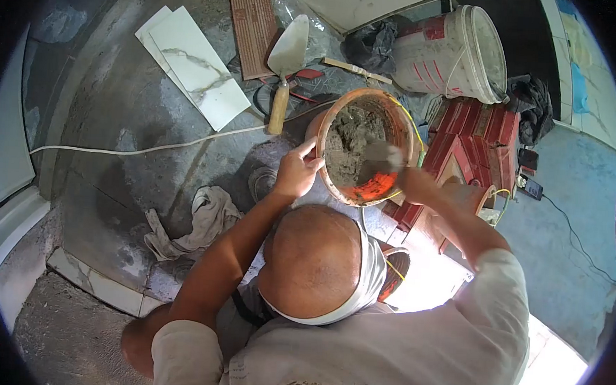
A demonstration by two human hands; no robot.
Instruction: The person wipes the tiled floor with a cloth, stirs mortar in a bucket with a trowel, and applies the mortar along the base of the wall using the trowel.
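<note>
Grey concrete floor (110,105) spans the left of the frame, with white tiles (196,68) at upper left and a trowel (288,57) at upper centre. An orange bucket (400,128) containing mortar (349,139) is positioned just right of centre. Left hand (299,171) pinches the bucket's left rim. Right hand (415,185) is at its lower-right rim, blurred; its grip cannot be determined.

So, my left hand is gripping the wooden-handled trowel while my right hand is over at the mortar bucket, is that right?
Not quite: in the head view, your left hand is against the side of the mortar bucket, not gripping the wooden-handled trowel. Your right hand is indeed at the bucket.
</note>
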